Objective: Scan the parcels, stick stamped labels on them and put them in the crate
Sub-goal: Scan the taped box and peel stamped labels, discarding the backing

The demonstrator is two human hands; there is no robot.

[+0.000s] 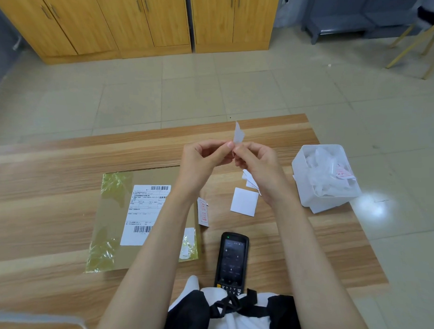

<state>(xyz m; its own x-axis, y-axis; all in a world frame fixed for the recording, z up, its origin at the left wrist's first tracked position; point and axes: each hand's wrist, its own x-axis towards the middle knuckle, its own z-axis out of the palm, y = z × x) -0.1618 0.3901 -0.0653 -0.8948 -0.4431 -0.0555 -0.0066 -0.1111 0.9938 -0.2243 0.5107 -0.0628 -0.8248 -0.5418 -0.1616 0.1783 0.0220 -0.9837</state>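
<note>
We hold a small white label (238, 132) up over the table (40, 195), its free end standing at twelve o'clock above our fingertips. The left hand (203, 160) pinches its lower edge between thumb and forefinger. The right hand (259, 163) pinches the same edge from the other side, its fingers (245, 151) curled and pressed together. The two hands touch at the tips. At eight o'clock from the hands the parcel (109, 217) lies flat on the table, brown, with yellowish tape down its left side and a white shipping sheet (145, 211) with barcodes; our left forearm crosses its right part. A red-stamped slip (203, 211) lies along the parcel's right edge. At six o'clock from the right hand lies a blank white square (244, 201), with a small stack of slips (248, 179) partly under the wrist. The scanner (231, 259) lies screen up near the table's near edge. At three o'clock a white tub (308, 198) holds crumpled papers. Beyond the table, at twelve o'clock, are the tiled floor (208, 90) and wooden cabinets (132, 24).
</note>
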